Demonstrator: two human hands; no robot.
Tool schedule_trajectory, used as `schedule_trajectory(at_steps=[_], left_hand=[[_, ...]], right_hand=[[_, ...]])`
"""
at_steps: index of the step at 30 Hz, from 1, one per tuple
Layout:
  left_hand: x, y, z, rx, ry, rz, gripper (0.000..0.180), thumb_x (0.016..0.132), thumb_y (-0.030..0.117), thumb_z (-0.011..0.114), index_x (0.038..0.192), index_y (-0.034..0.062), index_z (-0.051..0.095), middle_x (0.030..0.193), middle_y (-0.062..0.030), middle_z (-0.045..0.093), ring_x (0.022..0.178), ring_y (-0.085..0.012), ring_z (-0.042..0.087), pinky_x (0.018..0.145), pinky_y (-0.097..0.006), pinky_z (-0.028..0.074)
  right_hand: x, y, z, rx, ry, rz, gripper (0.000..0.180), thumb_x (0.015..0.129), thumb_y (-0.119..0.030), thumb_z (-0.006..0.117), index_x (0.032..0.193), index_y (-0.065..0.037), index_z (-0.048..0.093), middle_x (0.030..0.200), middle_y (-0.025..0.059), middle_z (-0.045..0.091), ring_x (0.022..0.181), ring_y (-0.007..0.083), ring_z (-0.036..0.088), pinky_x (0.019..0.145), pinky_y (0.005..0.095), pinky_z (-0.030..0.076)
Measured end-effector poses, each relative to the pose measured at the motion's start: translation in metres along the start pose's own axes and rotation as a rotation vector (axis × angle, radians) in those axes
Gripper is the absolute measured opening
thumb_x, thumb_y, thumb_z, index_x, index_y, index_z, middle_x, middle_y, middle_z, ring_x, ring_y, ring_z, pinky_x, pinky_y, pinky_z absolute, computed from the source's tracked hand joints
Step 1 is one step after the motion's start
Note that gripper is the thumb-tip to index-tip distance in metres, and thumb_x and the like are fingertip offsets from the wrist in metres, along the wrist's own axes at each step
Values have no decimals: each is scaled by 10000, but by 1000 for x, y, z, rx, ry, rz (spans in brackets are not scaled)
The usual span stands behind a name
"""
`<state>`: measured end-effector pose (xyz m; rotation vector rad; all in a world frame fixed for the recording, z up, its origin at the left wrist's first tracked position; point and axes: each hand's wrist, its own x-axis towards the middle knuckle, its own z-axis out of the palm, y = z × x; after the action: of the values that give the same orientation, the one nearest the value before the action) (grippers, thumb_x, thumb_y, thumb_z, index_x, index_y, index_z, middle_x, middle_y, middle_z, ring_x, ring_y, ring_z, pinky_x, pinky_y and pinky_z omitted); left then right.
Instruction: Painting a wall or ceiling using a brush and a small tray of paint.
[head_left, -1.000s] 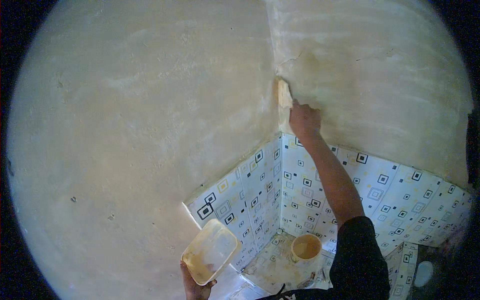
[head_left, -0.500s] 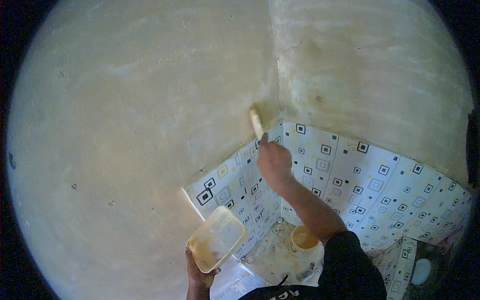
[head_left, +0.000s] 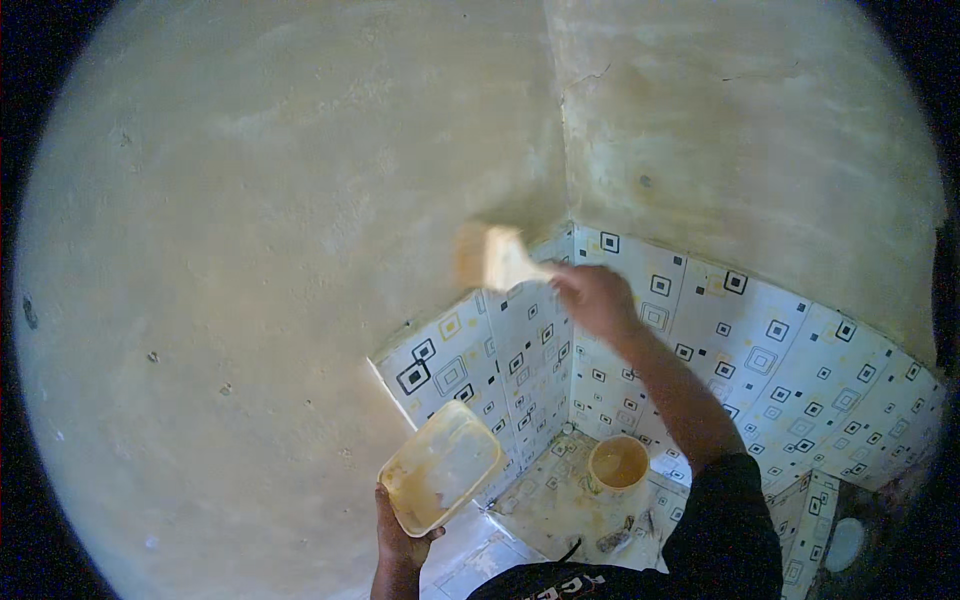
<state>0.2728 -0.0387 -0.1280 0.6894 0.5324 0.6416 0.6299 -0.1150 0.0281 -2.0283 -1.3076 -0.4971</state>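
Note:
My right hand (head_left: pixel 598 300) grips a wide flat paintbrush (head_left: pixel 508 260) by its handle. The bristles point left, in front of the plastered wall (head_left: pixel 280 250) just above the tile edge; they are slightly blurred, and I cannot tell if they touch the wall. Lower down, my left hand (head_left: pixel 402 535) is closed round the near-left corner of a translucent rectangular plastic tub (head_left: pixel 455 455). Some yellowish-brown liquid or residue lies at the tub's lower end, and the tub tilts toward that hand.
White tiles (head_left: pixel 690 340) with square patterns cover the lower walls on both sides of the corner. A round bucket (head_left: pixel 619 463) with orange-brown contents stands on the stained surface (head_left: pixel 550 500) below, near some small debris. A white round object (head_left: pixel 845 545) is at the lower right.
My right hand has moved right and slightly down; the brush has swung from upright and edge-on to pointing left with its broad face showing. The left hand keeps holding the tub, nearly unmoved.

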Motion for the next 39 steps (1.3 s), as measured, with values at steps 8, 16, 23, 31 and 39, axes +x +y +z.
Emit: schedule_trajectory(at_steps=[8,16,23,31,39], left_hand=[[-19,10,-4,-39,21,78,648,838,616,265,1267,134,323,1137,-104,487,767,-239,571,369,-298,487],[-32,16,-16,-52,40,149,673,819,634,299,1250,119,340,1081,-108,500,785,-239,581,367,-302,508],[-28,23,-16,-43,-6,70,675,811,637,321,1255,129,337,1071,-106,507,780,-235,579,373,-313,512],[-35,25,-31,-56,9,95,667,813,638,307,1254,139,347,1081,-102,505,764,-234,574,376,-310,497],[-50,26,-31,-3,115,145,686,806,664,272,1247,145,357,973,-135,540,672,-243,580,384,-296,478]], right_hand=[[41,78,-17,-458,146,173,260,802,-249,523,1036,-168,606,780,136,624,762,300,606,703,415,476],[13,-15,12,-568,51,69,238,829,-131,443,1004,-30,568,690,121,598,612,267,621,514,371,497],[-49,-122,-17,-343,-144,-305,324,817,-167,492,1109,-29,515,671,123,579,557,252,609,451,362,488],[14,-33,-18,-217,-46,-186,236,798,-246,537,1003,-154,610,794,112,629,713,282,609,647,396,487],[46,62,-28,-736,75,234,232,818,-265,492,853,-66,607,736,148,611,729,309,609,654,405,490]])
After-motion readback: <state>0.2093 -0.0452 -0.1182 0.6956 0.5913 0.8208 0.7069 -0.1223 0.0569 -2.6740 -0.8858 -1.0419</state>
